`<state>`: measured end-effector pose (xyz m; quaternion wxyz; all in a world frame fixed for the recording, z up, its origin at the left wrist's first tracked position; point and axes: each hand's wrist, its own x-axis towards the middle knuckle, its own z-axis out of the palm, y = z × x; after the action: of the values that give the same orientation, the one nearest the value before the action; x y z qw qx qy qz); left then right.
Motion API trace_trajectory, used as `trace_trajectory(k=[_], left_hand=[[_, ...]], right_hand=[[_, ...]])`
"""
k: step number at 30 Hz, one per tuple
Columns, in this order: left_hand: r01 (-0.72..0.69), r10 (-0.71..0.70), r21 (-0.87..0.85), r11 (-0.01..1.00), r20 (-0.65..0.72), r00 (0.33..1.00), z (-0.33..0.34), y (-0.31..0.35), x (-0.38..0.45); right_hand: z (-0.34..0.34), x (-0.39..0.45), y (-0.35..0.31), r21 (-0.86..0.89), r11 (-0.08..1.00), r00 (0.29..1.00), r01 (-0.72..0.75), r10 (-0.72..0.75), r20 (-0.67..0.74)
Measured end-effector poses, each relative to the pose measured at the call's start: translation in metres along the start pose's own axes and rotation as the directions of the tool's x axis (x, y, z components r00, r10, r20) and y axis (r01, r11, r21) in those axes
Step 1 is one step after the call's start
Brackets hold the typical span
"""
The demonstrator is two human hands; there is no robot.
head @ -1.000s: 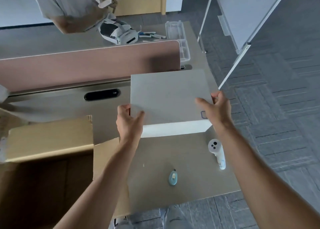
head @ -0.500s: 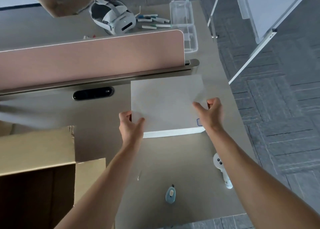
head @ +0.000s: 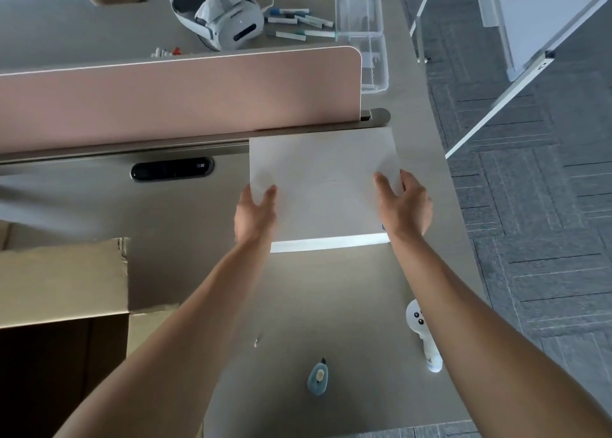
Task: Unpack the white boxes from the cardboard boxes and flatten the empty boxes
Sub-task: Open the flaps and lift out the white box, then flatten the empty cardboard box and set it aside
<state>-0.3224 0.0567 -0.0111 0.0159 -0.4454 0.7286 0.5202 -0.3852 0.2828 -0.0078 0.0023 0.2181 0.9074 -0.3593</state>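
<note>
A: Setting down, looks like. white box lies flat on the bench, far right part, back edge right up against the rail under the pink divider panel. Whether it's fully resting or a hair above the surface, can't tell.

B: Hands?

A: left hand on the box's left edge, thumb on the top face, other fingers hidden round the side. right hand at the right edge near the front corner, thumb laid on top, fingers wrapped down the side. Both look like they're holding it, loosely.

B: Handling notes?

A: Judging by looks: rigid, flat, smooth carton. Top face shows no sag between the hands, so stiff. Smooth finish, probably a bit slick. Weight unknown. Best hold is what's here, opposite side edges, thumbs on top.

B: The carton it goes with?

A: cardboard box at the bench's near left corner, flaps up, dark inside. Can't see whether more white boxes are in there. Not flattened.

B: Other stuff?

A: utility knife near the front edge, white controller toward the right edge. Beyond the divider: VR headset, markers, clear plastic bin.
</note>
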Motion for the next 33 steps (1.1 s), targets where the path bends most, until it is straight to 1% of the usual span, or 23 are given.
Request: trace_trajectory(k=[3,8,11,13,14,16,18,20,21,22,24,26,30,33], left_hand=[[0.008,-0.008,-0.020,1.000,0.001,1.000,0.003,0.002,0.002],[0.003,-0.003,0.015,1.000,-0.009,1.000,0.005,0.002,0.002],[-0.010,0.010,0.003,1.000,0.009,1.000,0.003,0.005,0.002],[-0.019,0.018,0.014,1.000,0.034,0.999,0.001,0.009,0.000],[-0.028,0.026,0.040,0.999,0.045,0.999,-0.002,0.010,-0.002],[-0.066,0.059,0.137,0.988,0.054,0.997,-0.010,0.012,-0.011],[-0.136,0.128,0.224,0.965,0.049,0.991,-0.022,0.011,-0.027],[-0.218,0.212,0.212,0.953,0.050,0.976,-0.037,0.009,-0.049],[-0.254,0.247,0.184,0.950,0.057,0.967,-0.046,0.007,-0.061],[-0.276,0.269,0.147,0.950,0.063,0.961,-0.056,0.005,-0.072],[-0.290,0.285,0.073,0.954,0.067,0.956,-0.079,-0.003,-0.091],[-0.298,0.297,0.021,0.954,0.061,0.953,-0.105,-0.015,-0.106],[-0.318,0.319,-0.028,0.948,0.058,0.946,-0.164,-0.045,-0.130],[-0.321,0.326,-0.076,0.944,0.078,0.942,-0.211,-0.074,-0.144]], right_hand=[[0.002,0.006,-0.002,-0.010,1.000,1.000,0.008,-0.008,-0.008],[0.005,0.012,0.001,-0.033,0.999,1.000,0.019,-0.019,-0.009],[0.003,0.012,0.000,-0.051,0.998,0.999,0.036,-0.035,0.026],[0.000,0.008,-0.005,-0.096,0.993,0.997,0.062,-0.058,0.048],[-0.003,0.003,-0.008,-0.128,0.987,0.995,0.101,-0.097,0.033],[-0.007,-0.014,-0.013,-0.146,0.960,0.969,0.240,-0.246,-0.026],[-0.011,-0.040,-0.018,-0.065,0.930,0.929,0.362,-0.365,-0.055],[-0.011,-0.073,-0.020,0.026,0.895,0.895,0.446,-0.445,-0.038],[-0.012,-0.091,-0.021,0.073,0.887,0.890,0.456,-0.457,-0.012],[-0.011,-0.109,-0.021,0.124,0.889,0.894,0.441,-0.447,0.026],[-0.010,-0.144,-0.023,0.218,0.910,0.912,0.352,-0.386,0.137],[-0.007,-0.181,-0.024,0.250,0.930,0.913,0.270,-0.330,0.240],[0.011,-0.250,-0.015,0.161,0.970,0.894,0.183,-0.232,0.384],[0.024,-0.300,-0.012,0.069,0.996,0.867,0.064,-0.090,0.490]])
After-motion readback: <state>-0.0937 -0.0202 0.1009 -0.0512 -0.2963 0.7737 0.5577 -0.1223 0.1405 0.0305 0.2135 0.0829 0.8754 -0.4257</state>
